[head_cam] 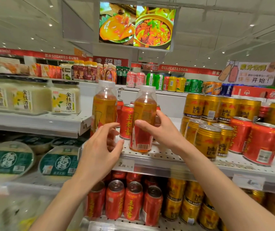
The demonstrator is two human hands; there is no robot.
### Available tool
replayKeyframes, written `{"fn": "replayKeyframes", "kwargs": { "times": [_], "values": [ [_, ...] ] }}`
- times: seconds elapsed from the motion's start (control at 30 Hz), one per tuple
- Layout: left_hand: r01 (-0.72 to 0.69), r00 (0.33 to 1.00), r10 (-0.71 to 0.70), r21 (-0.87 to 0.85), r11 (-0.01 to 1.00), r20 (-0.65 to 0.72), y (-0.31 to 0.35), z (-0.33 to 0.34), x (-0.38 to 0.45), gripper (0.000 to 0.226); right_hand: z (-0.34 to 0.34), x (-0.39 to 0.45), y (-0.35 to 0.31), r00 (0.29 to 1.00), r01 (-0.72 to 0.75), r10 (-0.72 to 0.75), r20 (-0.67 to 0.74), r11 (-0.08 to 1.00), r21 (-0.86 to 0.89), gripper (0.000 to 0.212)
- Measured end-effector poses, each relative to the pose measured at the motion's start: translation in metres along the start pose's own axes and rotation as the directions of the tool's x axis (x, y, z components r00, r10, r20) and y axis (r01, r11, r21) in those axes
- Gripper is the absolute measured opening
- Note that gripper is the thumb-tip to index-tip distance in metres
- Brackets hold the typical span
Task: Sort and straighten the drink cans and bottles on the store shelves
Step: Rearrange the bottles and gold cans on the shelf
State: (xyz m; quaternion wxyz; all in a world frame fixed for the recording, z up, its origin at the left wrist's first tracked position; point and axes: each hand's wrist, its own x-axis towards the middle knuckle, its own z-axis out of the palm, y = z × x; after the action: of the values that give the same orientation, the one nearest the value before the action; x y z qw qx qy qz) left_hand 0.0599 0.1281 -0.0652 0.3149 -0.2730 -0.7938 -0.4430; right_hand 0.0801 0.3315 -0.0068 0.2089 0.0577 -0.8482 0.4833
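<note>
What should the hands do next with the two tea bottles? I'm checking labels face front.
Probably turn the right bottle: the right hand grips it and its barcode faces out. The left hand hangs open by the left bottle.

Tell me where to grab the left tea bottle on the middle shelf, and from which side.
Grip the left tea bottle round its straight labelled body, below the narrowing shoulder, coming from the front with the left hand. It stands upright at the shelf edge, with red cans crowding behind and the right bottle beside it.
</note>
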Motion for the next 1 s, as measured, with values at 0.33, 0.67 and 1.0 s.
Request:
{"fn": "replayKeyframes", "kwargs": {
  "times": [0.33, 0.67, 1.0],
  "values": [
    [0.032, 0.996, -0.013, -0.204, 0.979, 0.092, 0.002, 0.001, -0.01, 0.037, -0.013, -0.038, -0.007, 0.984, -0.009, 0.029, -0.179, 0.994, 0.107, 0.049],
    [0.085, 0.983, 0.0, -0.458, 0.885, 0.182, 0.002, 0.013, -0.046, 0.032, -0.024, -0.125, 0.015, 0.916, -0.122, 0.145, -0.374, 0.989, 0.085, 0.052],
    [0.393, 0.895, -0.188, -0.517, 0.761, 0.405, 0.015, 0.069, -0.111, 0.033, -0.032, -0.221, 0.079, 0.825, -0.277, 0.329, -0.459, 0.944, 0.179, 0.042]
  ]
}}
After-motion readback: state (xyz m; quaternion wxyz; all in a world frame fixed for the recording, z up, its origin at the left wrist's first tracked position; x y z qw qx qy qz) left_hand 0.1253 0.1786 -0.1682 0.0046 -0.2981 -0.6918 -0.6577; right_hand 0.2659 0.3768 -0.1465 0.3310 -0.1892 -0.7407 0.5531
